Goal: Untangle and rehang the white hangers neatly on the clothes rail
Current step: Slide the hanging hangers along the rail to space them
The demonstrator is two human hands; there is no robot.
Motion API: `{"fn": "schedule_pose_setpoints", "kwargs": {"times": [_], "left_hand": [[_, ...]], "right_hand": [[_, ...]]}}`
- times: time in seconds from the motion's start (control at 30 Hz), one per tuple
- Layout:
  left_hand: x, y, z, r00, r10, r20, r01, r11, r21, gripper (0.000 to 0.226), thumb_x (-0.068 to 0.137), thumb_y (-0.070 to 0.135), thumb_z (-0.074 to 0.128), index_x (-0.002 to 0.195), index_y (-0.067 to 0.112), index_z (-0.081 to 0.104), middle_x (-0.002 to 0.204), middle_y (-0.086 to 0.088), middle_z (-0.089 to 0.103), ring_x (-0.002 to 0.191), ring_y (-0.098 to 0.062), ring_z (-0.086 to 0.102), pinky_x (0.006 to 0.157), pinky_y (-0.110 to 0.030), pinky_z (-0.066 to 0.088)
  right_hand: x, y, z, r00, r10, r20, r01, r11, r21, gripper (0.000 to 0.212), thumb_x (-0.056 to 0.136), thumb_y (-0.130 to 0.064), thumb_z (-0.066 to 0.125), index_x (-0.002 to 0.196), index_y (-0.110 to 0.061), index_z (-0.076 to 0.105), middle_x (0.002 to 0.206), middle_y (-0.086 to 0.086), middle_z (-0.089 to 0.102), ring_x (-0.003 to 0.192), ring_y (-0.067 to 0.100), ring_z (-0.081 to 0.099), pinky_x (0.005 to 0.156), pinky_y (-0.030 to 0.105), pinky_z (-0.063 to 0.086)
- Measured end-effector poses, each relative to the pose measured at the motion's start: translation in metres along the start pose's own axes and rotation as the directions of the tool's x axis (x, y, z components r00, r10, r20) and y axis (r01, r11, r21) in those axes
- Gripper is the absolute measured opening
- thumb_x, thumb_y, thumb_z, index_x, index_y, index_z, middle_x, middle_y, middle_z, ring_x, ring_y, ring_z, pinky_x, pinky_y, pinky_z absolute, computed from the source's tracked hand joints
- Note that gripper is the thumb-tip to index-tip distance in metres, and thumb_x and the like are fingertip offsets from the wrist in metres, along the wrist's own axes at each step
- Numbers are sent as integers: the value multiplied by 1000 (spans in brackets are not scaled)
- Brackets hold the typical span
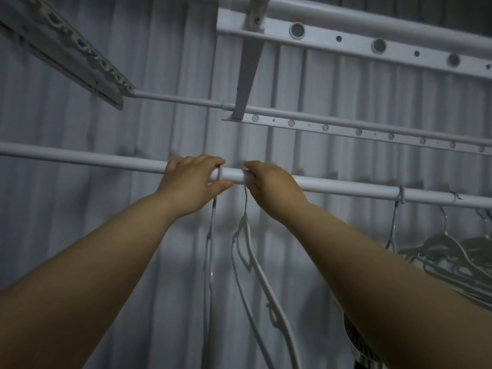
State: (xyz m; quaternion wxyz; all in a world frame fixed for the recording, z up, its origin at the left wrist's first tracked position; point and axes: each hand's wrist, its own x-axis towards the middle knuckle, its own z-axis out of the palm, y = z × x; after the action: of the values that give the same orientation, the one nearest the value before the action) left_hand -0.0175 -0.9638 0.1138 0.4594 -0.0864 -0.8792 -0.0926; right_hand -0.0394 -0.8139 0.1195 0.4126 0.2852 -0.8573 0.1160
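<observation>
A white clothes rail runs across the view from left to right. My left hand curls over the rail and pinches the hook of a thin white hanger that hangs edge-on below it. Just to its right, my right hand grips the hook of a second white hanger on the rail, which dangles turned sideways. Another white hanger hangs by its hook further right. A tangled bunch of white hangers lies low at the right edge.
Above are a second thinner rail and perforated white bars of a drying rack, joined by a bracket. A pale curtain fills the background. A round dark object shows under my right forearm.
</observation>
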Motion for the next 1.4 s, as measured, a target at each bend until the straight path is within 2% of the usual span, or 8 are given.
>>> {"fn": "schedule_pose_setpoints", "kwargs": {"times": [0.13, 0.33, 0.6, 0.73, 0.83, 0.93, 1.17, 1.4], "left_hand": [[1, 1, -1, 1000, -1, 12, 1, 1000, -4, 50, 88, 42, 48, 133, 22, 43, 137, 2, 48, 125, -22, 42, 106, -32, 22], [1, 6, -3, 998, -14, 55, 14, 1000, -2, 51, 89, 41, 47, 135, 19, 42, 137, -3, 48, 126, -24, 44, 107, -33, 24], [10, 40, -4, 997, -16, 77, 10, 997, 78, 56, 86, 42, 52, 137, 19, 39, 143, -4, 42, 132, -25, 36, 108, -31, 23], [15, 63, 0, 990, -37, 135, 18, 990, 138, 58, 89, 41, 48, 140, 19, 31, 147, -5, 37, 134, -24, 35, 107, -29, 21], [17, 68, 4, 977, -86, 197, 45, 977, 208, 52, 90, 41, 45, 136, 19, 36, 140, -5, 46, 128, -23, 42, 103, -29, 22], [16, 70, 6, 974, -126, 188, 77, 966, 249, 43, 92, 37, 44, 130, 18, 44, 131, -5, 53, 122, -24, 47, 101, -29, 26], [13, 77, 5, 974, -158, 163, 114, 962, 248, 50, 91, 34, 47, 138, 17, 38, 141, -9, 45, 129, -26, 41, 104, -29, 27], [13, 75, 3, 969, -155, 190, 106, 963, 246, 50, 91, 35, 47, 138, 19, 37, 142, -8, 43, 130, -25, 40, 106, -28, 26]], "right_hand": [[-6, 8, -10, 1000, -9, -2, 9, 1000, -17, 49, 93, -16, 45, 141, -14, 34, 141, 8, 47, 129, 24, 41, 102, 25, 27], [-33, 46, -42, 1000, -2, -18, 0, 993, -116, 48, 91, -19, 51, 137, -12, 40, 139, 7, 48, 128, 24, 42, 103, 25, 25], [-83, 139, -99, 974, 225, -20, -224, 949, -222, 46, 90, -19, 54, 133, -9, 44, 137, 9, 48, 125, 26, 43, 104, 33, 30], [-98, 183, -114, 932, 360, -47, -363, 917, -164, 51, 89, -16, 55, 136, -8, 40, 138, 13, 47, 127, 28, 41, 106, 36, 31], [-103, 205, -117, 912, 409, -20, -409, 908, -91, 55, 88, -15, 56, 139, -8, 36, 139, 15, 46, 127, 30, 42, 106, 38, 32], [-104, 215, -112, 915, 401, 52, -396, 914, -89, 56, 89, -17, 56, 139, -9, 34, 139, 14, 46, 126, 30, 43, 105, 35, 32], [-92, 218, -102, 962, 272, 30, -269, 961, -69, 51, 87, -23, 59, 133, -9, 44, 130, 15, 56, 118, 31, 50, 96, 34, 36], [-81, 214, -98, 967, 238, 87, -240, 971, 15, 51, 83, -22, 65, 130, -11, 48, 127, 13, 57, 113, 29, 54, 92, 32, 41]]}}
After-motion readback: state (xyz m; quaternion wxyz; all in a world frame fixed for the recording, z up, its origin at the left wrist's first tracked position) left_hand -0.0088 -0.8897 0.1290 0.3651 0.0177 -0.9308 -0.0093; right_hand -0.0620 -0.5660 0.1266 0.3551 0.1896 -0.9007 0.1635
